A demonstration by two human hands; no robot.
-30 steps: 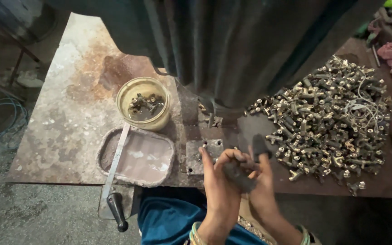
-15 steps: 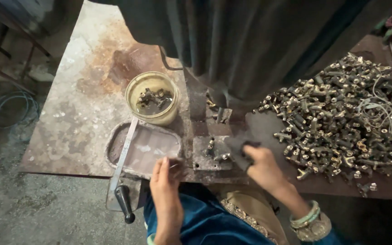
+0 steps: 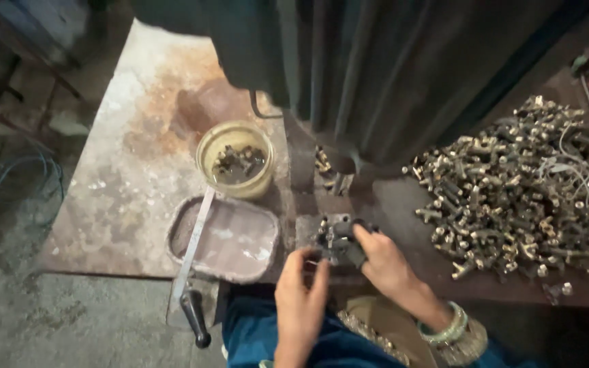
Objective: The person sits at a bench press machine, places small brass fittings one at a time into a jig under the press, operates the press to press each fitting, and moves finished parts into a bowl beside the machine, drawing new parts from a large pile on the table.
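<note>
Left hand (image 3: 299,293) risen, seemingly touching fixture (image 3: 335,242)

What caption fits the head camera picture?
Both hands, left hand and right hand, work a small metal part beside a heap of brass fittings.

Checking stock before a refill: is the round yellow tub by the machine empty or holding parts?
Holding parts: the yellow tub stands upright with dark small pieces on its bottom, far from full.

— What carries everything here?
— A rusty, stained flat metal table (image 3: 131,177).
— And what lies directly on it?
— A round yellowish bowl (image 3: 235,158) holding dark small parts, just beside it a shallow oval grey tray (image 3: 230,240), and at right a large heap of brass-coloured fittings (image 3: 519,187).
</note>
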